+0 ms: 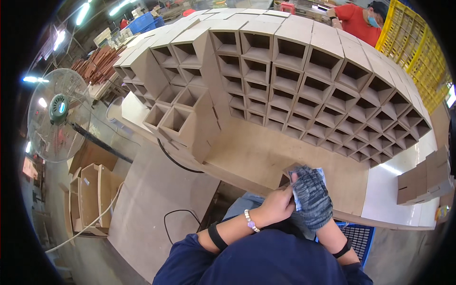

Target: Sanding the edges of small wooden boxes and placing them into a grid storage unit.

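My left hand (277, 206), bare and wearing a beaded bracelet, is closed at the table's near edge, its fingers meeting the right hand. Between and just beyond the hands shows part of a small brown open box (286, 178), mostly hidden by them; my left hand seems to hold it. My right hand (312, 195) wears a grey knitted glove with bare fingertips. It is closed on a pale blue-white cloth (322, 175), whose edges stick out around the glove. Beyond them, stacked open square boxes (304, 73) form a tall wall.
A shorter stack of boxes (178, 116) stands at the left of the wooden tabletop (247, 147). Brown blocks (425, 178) sit at the right. A fan (59, 111) stands left, yellow crates (415, 52) far right. A blue basket (358, 237) is below the table; a person in red (354, 21) is behind.
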The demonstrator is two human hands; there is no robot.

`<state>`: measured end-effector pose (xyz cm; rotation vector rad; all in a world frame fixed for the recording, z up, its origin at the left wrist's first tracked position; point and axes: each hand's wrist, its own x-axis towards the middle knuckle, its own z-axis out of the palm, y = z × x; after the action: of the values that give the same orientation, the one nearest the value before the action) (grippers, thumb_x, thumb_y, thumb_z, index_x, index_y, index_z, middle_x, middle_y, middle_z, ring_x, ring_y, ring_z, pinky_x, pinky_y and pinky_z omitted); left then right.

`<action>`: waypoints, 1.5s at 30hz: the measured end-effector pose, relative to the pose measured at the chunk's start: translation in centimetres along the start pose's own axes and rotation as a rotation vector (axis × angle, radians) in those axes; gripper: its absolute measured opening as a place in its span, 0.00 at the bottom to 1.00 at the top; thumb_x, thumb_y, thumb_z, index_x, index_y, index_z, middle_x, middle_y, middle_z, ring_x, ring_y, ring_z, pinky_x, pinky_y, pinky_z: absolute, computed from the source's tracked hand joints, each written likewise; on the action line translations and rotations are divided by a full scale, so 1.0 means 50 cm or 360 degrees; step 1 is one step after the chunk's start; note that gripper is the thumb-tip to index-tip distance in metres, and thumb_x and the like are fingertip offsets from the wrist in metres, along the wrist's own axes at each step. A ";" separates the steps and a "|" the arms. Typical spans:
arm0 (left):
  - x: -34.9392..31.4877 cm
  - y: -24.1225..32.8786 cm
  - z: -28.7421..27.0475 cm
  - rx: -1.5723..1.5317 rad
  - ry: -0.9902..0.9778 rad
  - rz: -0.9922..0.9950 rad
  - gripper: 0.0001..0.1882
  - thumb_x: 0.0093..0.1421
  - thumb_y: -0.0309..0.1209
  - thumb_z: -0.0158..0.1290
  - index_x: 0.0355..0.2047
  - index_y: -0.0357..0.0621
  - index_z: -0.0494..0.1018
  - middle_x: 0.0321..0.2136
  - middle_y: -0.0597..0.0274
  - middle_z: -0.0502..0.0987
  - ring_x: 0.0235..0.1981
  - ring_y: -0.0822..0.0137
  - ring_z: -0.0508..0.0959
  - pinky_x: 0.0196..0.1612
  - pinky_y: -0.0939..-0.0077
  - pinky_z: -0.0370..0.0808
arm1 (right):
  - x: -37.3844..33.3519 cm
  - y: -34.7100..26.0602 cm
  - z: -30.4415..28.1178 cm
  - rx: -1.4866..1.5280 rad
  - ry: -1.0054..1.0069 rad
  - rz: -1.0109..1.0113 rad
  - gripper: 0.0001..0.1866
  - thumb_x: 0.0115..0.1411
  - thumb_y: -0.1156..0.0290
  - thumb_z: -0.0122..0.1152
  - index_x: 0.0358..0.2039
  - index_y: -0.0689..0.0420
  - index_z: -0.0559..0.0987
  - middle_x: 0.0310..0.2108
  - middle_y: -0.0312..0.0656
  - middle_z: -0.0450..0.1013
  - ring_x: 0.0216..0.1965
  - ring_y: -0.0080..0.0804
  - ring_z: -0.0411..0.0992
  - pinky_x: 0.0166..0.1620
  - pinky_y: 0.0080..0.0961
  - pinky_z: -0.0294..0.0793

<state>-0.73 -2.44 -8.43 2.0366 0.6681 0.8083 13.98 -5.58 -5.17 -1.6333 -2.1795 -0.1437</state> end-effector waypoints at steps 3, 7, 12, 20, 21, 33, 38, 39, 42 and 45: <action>-0.002 0.000 -0.007 -0.0373 -0.0090 -0.0265 0.17 0.56 0.28 0.52 0.43 0.35 0.61 0.30 0.53 0.76 0.30 0.64 0.78 0.33 0.71 0.72 | -0.019 0.077 0.052 -0.0105 -0.0019 0.0365 0.19 0.55 0.71 0.42 0.48 0.61 0.69 0.49 0.52 0.66 0.51 0.46 0.64 0.56 0.40 0.58; 0.010 0.021 -0.022 -0.1529 0.0135 -0.0768 0.21 0.61 0.38 0.49 0.47 0.36 0.62 0.37 0.63 0.75 0.38 0.75 0.74 0.42 0.80 0.68 | -0.063 0.135 0.042 -0.0293 -0.0013 0.0475 0.27 0.51 0.80 0.43 0.55 0.58 0.64 0.54 0.49 0.63 0.55 0.45 0.61 0.59 0.38 0.56; 0.022 0.008 -0.038 -0.1019 0.0130 -0.0676 0.13 0.62 0.30 0.44 0.44 0.33 0.65 0.38 0.62 0.74 0.41 0.74 0.73 0.45 0.82 0.68 | -0.064 0.120 0.008 0.0035 0.0265 0.0501 0.37 0.43 0.88 0.44 0.58 0.59 0.61 0.57 0.48 0.61 0.58 0.45 0.59 0.61 0.34 0.55; 0.008 -0.010 0.008 0.0075 0.0162 -0.0011 0.08 0.54 0.25 0.49 0.34 0.36 0.65 0.19 0.51 0.72 0.23 0.53 0.75 0.24 0.65 0.70 | 0.017 -0.010 -0.050 0.0142 0.0182 0.0159 0.20 0.53 0.73 0.48 0.48 0.64 0.69 0.48 0.52 0.67 0.52 0.45 0.64 0.57 0.39 0.59; 0.006 -0.018 0.015 0.0134 0.0164 0.0088 0.08 0.53 0.24 0.50 0.32 0.36 0.64 0.19 0.50 0.71 0.23 0.51 0.74 0.24 0.63 0.70 | 0.015 -0.023 -0.026 0.0154 0.0158 0.0059 0.18 0.54 0.72 0.47 0.46 0.63 0.70 0.47 0.51 0.68 0.51 0.44 0.65 0.56 0.39 0.60; 0.005 -0.008 0.008 0.0035 0.0123 0.0330 0.19 0.48 0.27 0.55 0.41 0.34 0.67 0.20 0.51 0.71 0.24 0.50 0.74 0.26 0.63 0.71 | 0.031 -0.034 -0.024 0.0119 0.0016 0.0055 0.16 0.51 0.69 0.49 0.39 0.63 0.73 0.40 0.52 0.70 0.45 0.47 0.67 0.52 0.39 0.62; 0.002 0.009 0.011 0.0096 0.0220 -0.0010 0.08 0.54 0.27 0.51 0.26 0.40 0.62 0.19 0.49 0.69 0.19 0.47 0.71 0.21 0.61 0.66 | -0.027 0.122 0.057 -0.0351 -0.0157 0.0467 0.19 0.51 0.69 0.47 0.45 0.60 0.71 0.47 0.51 0.68 0.49 0.46 0.66 0.53 0.39 0.61; 0.001 0.007 0.011 0.0124 0.0222 0.0008 0.08 0.54 0.28 0.51 0.26 0.40 0.62 0.19 0.48 0.69 0.20 0.47 0.72 0.21 0.60 0.66 | -0.060 0.138 0.074 -0.0300 0.0063 0.0450 0.20 0.54 0.68 0.46 0.48 0.59 0.70 0.49 0.51 0.66 0.51 0.46 0.64 0.55 0.41 0.60; 0.002 -0.001 0.017 0.0116 0.0243 0.0035 0.09 0.53 0.28 0.52 0.27 0.40 0.62 0.20 0.48 0.70 0.21 0.47 0.72 0.22 0.60 0.67 | -0.013 0.033 0.012 0.0107 0.0002 0.0434 0.20 0.56 0.70 0.45 0.49 0.59 0.69 0.49 0.52 0.67 0.51 0.46 0.65 0.55 0.44 0.60; -0.005 -0.031 0.025 0.0128 0.0180 0.0171 0.09 0.52 0.27 0.52 0.28 0.39 0.63 0.19 0.50 0.70 0.21 0.49 0.72 0.23 0.61 0.68 | -0.013 -0.036 -0.022 0.0136 0.0026 -0.0171 0.21 0.57 0.75 0.43 0.53 0.63 0.66 0.47 0.54 0.67 0.50 0.49 0.65 0.58 0.39 0.57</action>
<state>-0.22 -2.42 -10.39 2.1259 0.6683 0.9794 12.71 -7.08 -4.11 -1.4647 -2.2303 -0.0933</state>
